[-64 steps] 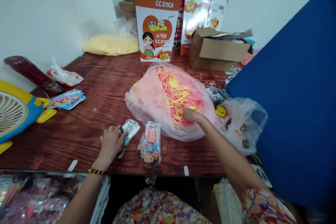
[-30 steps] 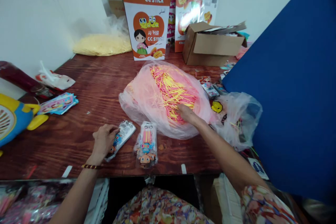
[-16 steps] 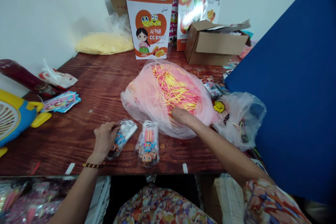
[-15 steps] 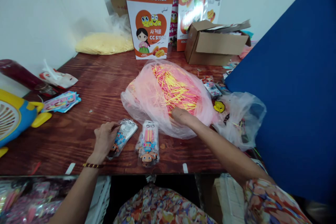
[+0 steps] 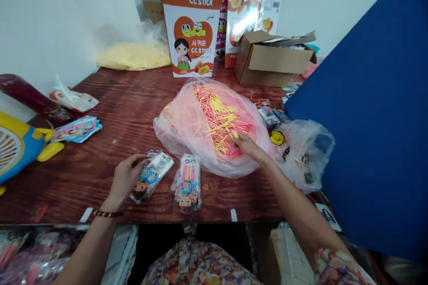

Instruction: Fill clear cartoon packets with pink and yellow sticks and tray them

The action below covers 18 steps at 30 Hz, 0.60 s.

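Pink and yellow sticks (image 5: 222, 116) lie heaped in an open plastic bag (image 5: 185, 122) at the centre of the frame. Right hand (image 5: 249, 144): fingertips drawn together at the heap's lower right; whether they grasp any sticks cannot be told. Left hand (image 5: 125, 176), lower left of centre: fingers bent at the edge of the printed sachets (image 5: 154, 172); their grip is unclear. Progress: one filled sachet (image 5: 187, 180), lower centre, shows sticks inside; none are visible in those beside the left hand, and many lie loose.
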Each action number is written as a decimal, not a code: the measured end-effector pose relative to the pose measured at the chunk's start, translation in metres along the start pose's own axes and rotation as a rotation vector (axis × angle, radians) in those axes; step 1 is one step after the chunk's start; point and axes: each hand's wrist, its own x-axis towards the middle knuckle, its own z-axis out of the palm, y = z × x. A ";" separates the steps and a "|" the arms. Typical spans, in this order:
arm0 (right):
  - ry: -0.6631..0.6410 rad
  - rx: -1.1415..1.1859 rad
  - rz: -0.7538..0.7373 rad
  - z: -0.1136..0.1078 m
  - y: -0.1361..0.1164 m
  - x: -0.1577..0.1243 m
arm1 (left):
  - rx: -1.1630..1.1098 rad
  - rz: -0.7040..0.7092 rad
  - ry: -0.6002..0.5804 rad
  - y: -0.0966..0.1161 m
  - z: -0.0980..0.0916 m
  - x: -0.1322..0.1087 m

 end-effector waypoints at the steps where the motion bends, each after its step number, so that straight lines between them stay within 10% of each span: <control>1: 0.049 0.070 -0.007 0.002 0.001 -0.004 | -0.038 -0.016 -0.001 0.000 -0.001 0.001; 18: 0.206 0.282 -0.001 0.027 -0.002 -0.022 | -0.408 -0.172 0.031 0.030 -0.006 0.001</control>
